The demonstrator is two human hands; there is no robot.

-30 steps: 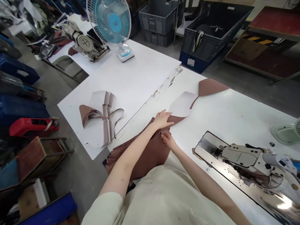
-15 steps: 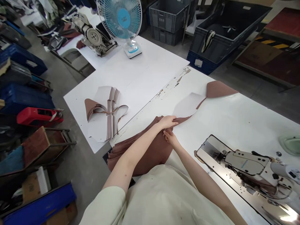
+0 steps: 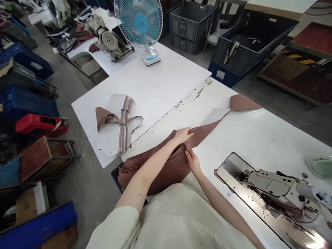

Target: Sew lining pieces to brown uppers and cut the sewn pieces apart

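Observation:
A thick pile of brown leather-like pieces [image 3: 166, 173] lies against my body at the table's front edge. My left hand [image 3: 183, 135] is closed on a brown piece [image 3: 204, 132] that leads from the pile toward the right. Just below it, my right hand [image 3: 194, 160] pinches the edge of a brown piece at the pile's right end. Farther along the same line lies another brown piece [image 3: 243, 102], with a pale underside [image 3: 214, 115] showing between. Where one piece joins another is too small to make out.
A bundle of pieces tied with a strip [image 3: 121, 124] lies on the left table. A sewing machine [image 3: 275, 186] stands at the right, near a green dish [image 3: 320, 166]. A blue fan [image 3: 141, 26] stands at the back. Grey crates [image 3: 190, 26] stand beyond the table.
The brown piece at my hands has turned to show more of its brown face and less of the pale underside. My right hand has moved slightly right and down.

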